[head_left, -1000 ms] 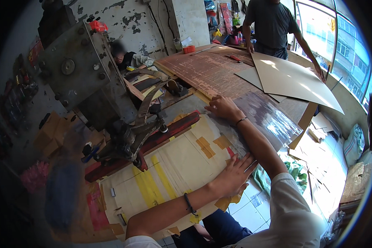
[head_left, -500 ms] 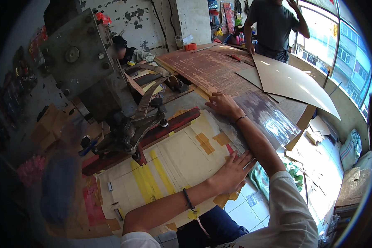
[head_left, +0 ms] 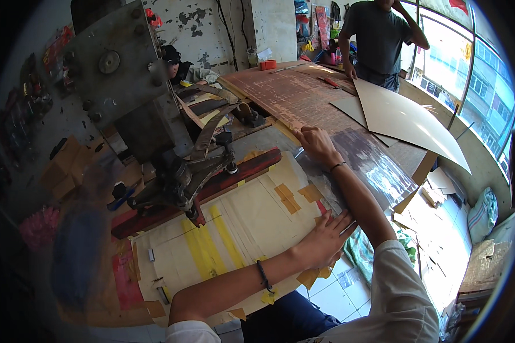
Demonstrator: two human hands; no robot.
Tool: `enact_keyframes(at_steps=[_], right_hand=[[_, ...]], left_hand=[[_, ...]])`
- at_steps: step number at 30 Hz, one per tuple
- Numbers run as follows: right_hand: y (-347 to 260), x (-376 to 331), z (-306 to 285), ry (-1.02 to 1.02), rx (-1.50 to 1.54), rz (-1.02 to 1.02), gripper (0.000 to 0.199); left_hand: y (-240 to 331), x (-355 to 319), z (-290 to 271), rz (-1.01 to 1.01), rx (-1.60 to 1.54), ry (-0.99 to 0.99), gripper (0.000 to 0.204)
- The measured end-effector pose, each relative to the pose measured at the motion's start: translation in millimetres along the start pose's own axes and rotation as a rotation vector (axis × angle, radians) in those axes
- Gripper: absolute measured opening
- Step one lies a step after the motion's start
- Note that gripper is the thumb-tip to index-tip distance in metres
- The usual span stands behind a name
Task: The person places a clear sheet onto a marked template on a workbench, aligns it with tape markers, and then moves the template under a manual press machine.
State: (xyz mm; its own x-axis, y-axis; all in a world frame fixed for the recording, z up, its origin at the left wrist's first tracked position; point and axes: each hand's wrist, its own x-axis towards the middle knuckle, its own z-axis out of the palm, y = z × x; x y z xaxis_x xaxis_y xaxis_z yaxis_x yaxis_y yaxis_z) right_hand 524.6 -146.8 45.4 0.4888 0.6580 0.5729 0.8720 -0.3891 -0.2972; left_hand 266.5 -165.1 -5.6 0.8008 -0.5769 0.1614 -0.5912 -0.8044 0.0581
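Note:
My left hand point(head_left: 326, 239) lies with its fingers stretched out over the right edge of a cream board point(head_left: 257, 211), which carries yellow strips and brown tape patches. Farther off, my right hand point(head_left: 318, 145) is closed, fingers curled down at the back edge of a grey, shiny sheet point(head_left: 303, 166). Whatever its fingertips hold, if anything, is hidden. Over the cream board stands a dark metal press head point(head_left: 180, 183) with a red bar point(head_left: 229, 177) along its lower side. The right forearm passes over the sheet, just beyond the left fingertips.
A large worn brown board point(head_left: 280, 91) covers the table beyond, with pale sheets point(head_left: 406, 120) at its right. A co-worker point(head_left: 377, 40) stands behind it; another person point(head_left: 183, 71) is partly hidden by the press. Scraps point(head_left: 435, 257) litter the tiled floor at right.
My right hand's fingers have curled in more, and the hand has shifted slightly right. The left hand stays on the board's edge. The whole view has moved a little.

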Motion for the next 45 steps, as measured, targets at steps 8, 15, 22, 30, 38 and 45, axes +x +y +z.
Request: enact_keyframes(at_steps=[8,15,22,30,38,45], right_hand=[[0,-1,2,0.010,0.045,0.050,0.061],[4,-2,5,-0.064,0.034,0.101,0.061],[1,-2,3,-0.026,-0.025,-0.016,0.060],[4,-4,8,0.001,-0.120,-0.056,0.061],[0,-2,9,-0.024,-0.201,-0.060,0.060],[3,-2,7,-0.001,-0.246,-0.093,0.060]], left_hand=[[-1,-1,-1,-0.001,0.001,0.005,0.084],[1,0,-3,0.014,-0.021,0.015,0.083],[0,-1,-4,0.008,0.006,0.003,0.081],[3,0,-6,0.008,0.044,-0.029,0.079],[0,-2,-9,0.007,0.034,-0.035,0.079],[1,1,-11,-0.006,0.046,-0.060,0.081]])
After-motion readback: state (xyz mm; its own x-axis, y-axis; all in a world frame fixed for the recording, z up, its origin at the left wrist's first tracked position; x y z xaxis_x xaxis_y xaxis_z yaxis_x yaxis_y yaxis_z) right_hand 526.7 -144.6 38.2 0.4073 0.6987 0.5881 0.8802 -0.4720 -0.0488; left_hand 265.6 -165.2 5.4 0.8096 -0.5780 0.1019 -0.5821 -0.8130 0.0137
